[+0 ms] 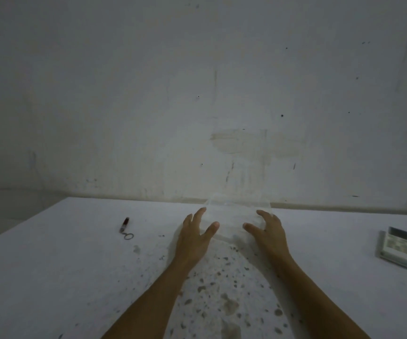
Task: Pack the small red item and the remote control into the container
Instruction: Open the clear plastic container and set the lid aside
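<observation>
Your white, speckled worktop (75,277) carries a clear container (238,216) standing between your hands. Your left hand (195,232) and right hand (268,230) flank it with fingers spread, gripping nothing. The remote control (396,246) lies well right; the small red item (124,224) well left.

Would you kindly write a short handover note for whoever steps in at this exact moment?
Left hand: open, fingers spread at the left side of the clear container; contact is hard to judge.
Right hand: open, at the container's right side, likewise.
Container: mid-table near the far edge, very faint in the dim light; it looks empty.
Small red item: lying on the table to the left, with a ring attached.
Remote control: on the table at the far right.
Done: nothing packed yet.
Left: put both items into the container.
</observation>
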